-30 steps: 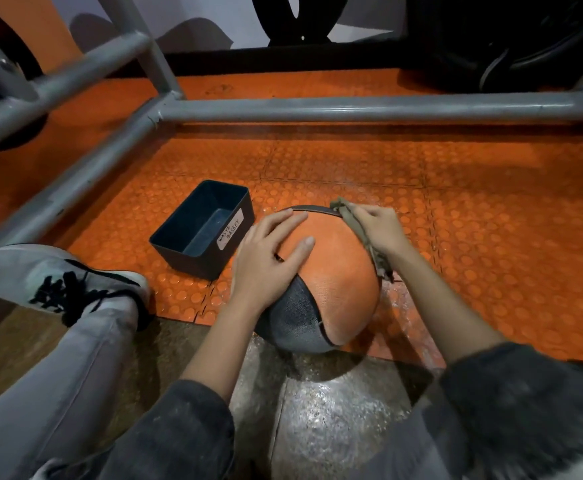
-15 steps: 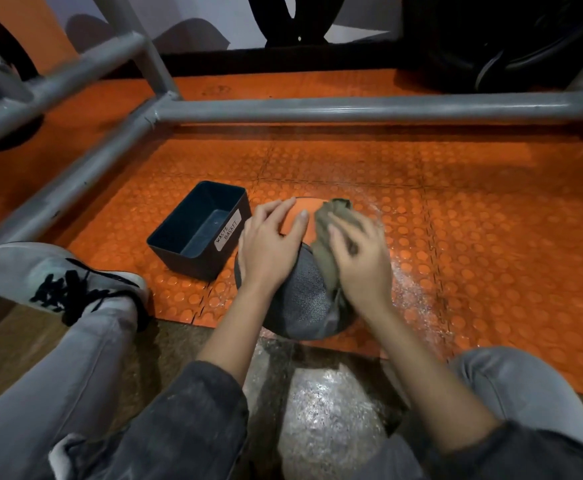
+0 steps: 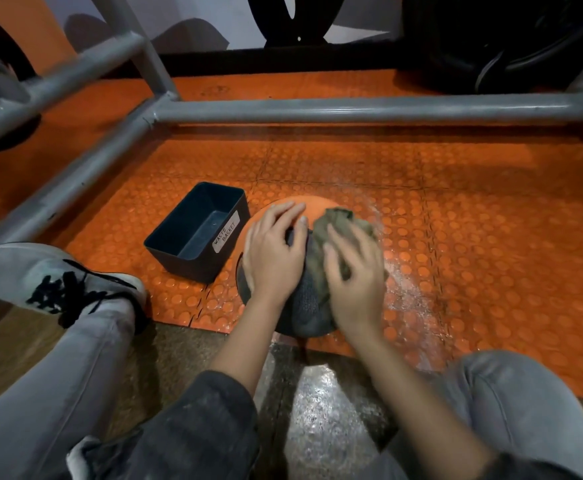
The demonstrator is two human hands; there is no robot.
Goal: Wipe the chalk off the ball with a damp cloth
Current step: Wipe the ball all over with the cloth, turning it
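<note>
the ball (image 3: 302, 210) sits on the orange studded mat (image 3: 473, 237) near its front edge, just in front of the person's knees and just right of a dark bin. both hands lie on top of it. the left grip (image 3: 272, 259) rests on the ball's upper left side, released, with the fingers spread and laid fairly flat on the skin, tips pointing away from the person. the right grip (image 3: 356, 282) is on the upper right side with the cloth (image 3: 340, 221) under it. its fingers are spread and nearly straight, pressing the cloth to the ball rather than clenching it, though the hand is a little blurred.

the ball is round, so it has no long axis. its orange panel faces up and away, and its grey textured panel faces the person and shows between and below the two wrists. the olive cloth is bunched. its length runs from the far top of the ball back towards the person, down the gap between the hands, and its crumpled end sticks out beyond the right fingertips.

the bin (image 3: 188, 266), labelled "waste basket", stands upright and open, just beside the ball. a whitish smear (image 3: 406, 289) marks the mat to the ball's right. a grey shoe (image 3: 51, 275) rests at the left, and a grey metal bar (image 3: 352, 110) crosses behind.
</note>
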